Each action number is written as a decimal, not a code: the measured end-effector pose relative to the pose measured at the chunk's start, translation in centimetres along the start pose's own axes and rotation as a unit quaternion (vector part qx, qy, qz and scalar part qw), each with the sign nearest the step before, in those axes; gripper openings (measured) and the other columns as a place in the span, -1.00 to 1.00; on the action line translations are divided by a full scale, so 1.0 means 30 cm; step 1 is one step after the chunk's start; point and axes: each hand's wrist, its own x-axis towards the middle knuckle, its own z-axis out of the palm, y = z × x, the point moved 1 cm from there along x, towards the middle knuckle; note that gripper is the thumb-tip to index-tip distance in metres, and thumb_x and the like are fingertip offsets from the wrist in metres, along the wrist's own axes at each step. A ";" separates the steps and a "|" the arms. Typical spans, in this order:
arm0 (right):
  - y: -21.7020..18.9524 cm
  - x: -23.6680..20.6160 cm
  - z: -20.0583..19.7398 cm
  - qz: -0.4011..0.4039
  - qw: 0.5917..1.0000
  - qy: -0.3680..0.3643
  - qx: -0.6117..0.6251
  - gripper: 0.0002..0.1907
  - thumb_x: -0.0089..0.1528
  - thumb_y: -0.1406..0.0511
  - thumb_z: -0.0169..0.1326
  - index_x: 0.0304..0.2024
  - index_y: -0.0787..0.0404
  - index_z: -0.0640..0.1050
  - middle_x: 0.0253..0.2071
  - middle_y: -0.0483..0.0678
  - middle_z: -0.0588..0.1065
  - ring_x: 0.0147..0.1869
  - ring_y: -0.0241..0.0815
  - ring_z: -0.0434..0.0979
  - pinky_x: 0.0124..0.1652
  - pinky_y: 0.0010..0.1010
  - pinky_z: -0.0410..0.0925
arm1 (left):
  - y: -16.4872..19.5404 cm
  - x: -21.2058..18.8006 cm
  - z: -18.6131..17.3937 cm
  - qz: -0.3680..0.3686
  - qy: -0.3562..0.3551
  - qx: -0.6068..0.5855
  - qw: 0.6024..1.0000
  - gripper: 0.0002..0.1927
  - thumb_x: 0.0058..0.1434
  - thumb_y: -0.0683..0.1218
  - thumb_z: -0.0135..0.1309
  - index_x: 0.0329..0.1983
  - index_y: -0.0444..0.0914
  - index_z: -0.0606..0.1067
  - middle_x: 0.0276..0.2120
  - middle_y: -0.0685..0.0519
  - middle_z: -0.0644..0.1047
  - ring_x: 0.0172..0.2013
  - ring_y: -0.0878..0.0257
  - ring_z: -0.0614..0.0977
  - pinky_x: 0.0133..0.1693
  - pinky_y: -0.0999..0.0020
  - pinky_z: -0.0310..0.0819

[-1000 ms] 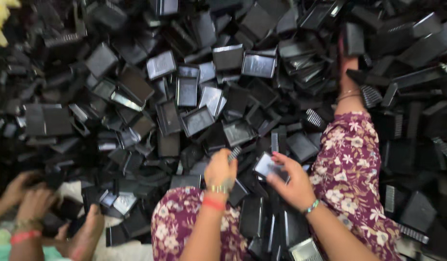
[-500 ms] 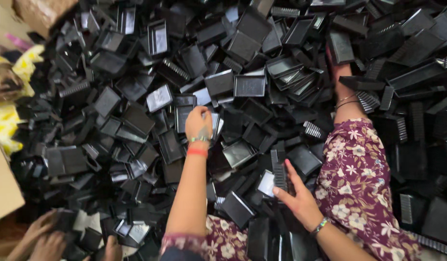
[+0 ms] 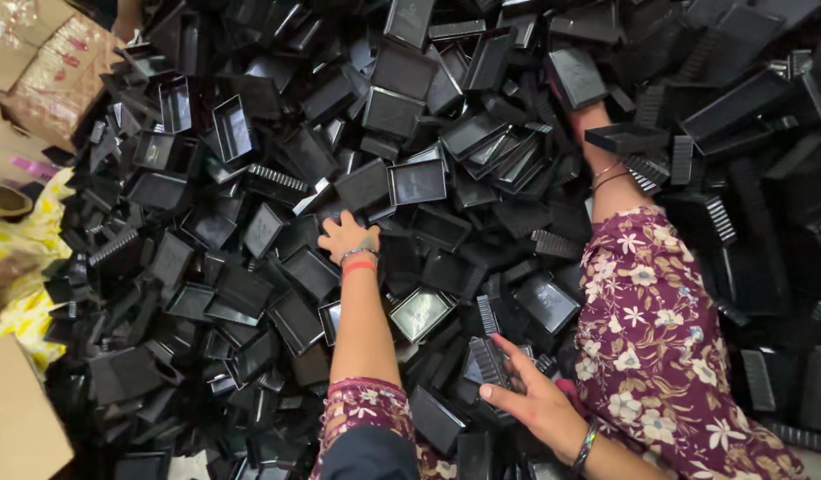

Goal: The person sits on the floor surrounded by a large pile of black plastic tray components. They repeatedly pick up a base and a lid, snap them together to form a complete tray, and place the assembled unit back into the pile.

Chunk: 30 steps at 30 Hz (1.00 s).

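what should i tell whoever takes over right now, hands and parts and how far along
Left hand: stretched out over the heap of black plastic trays, fingers on one tray; whether it grips is unclear.
Right hand: near the body, holding a ribbed black piece.
Parts: loose black trays and ribbed pieces cover the floor all round the floral-clad leg. Cardboard boxes stand at the left edge.
Done: no sorted stack in view.
Left: the whole heap lies unsorted.

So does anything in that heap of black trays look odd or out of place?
The black trays lie jumbled at all angles, some tipped or upside down. One near the left hand looks glossier, a shiny tray. The right hand grips a ribbed piece.
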 end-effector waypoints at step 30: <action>0.056 0.035 -0.013 0.050 0.998 0.027 -0.039 -0.03 0.10 0.15 0.29 0.50 -0.13 0.14 0.45 0.21 0.18 0.57 -0.09 0.12 0.38 -0.28 0.08 | -0.057 0.159 -0.138 0.047 -0.144 0.001 0.988 0.28 -0.37 0.16 0.54 0.45 -0.26 0.21 0.39 -0.20 0.25 0.31 -0.13 0.43 0.25 0.09 0.42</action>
